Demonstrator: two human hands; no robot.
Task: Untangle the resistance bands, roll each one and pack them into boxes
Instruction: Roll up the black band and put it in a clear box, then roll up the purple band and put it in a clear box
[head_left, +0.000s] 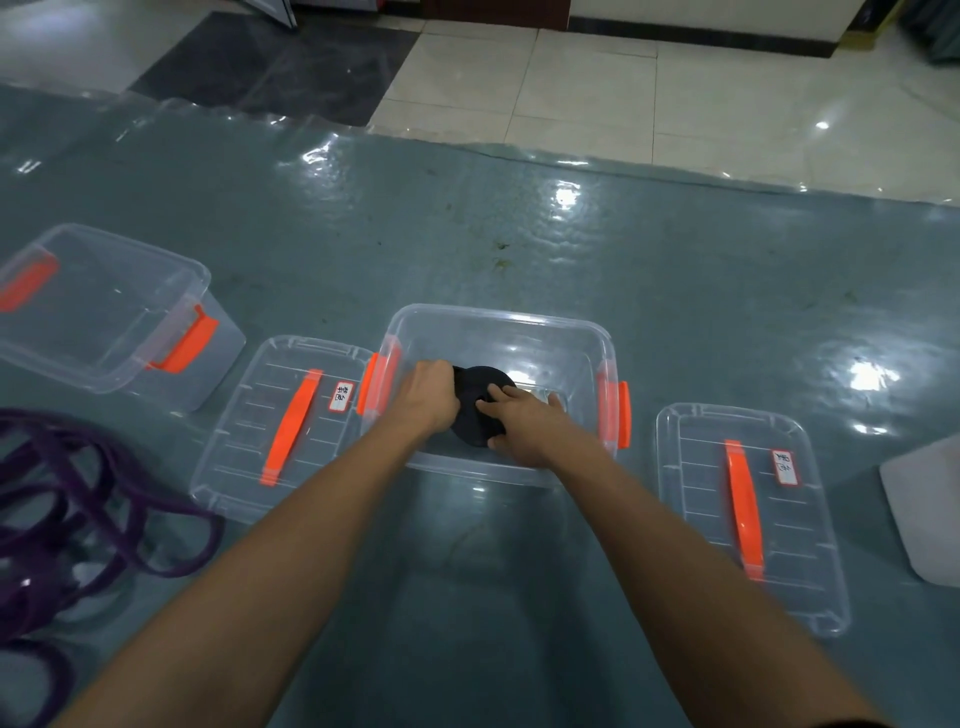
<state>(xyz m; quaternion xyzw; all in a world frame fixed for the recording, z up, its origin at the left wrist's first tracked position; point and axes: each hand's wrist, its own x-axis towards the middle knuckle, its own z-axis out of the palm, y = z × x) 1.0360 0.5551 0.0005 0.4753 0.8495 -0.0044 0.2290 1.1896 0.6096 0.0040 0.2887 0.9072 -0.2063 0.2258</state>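
Band roll (475, 415) clasped between left grip (428, 397) and right grip (522, 423).

Grey-green mat (675, 291) under glossy clear film, spread over tiled floor (597, 78). On it: open clear box (498, 317) mid-mat; second box (156, 260) toward left edge; first lid (244, 467) between them, second lid (810, 571) right of middle box; purple bands (78, 499) tangled at left edge; white tub (930, 519) at right edge.
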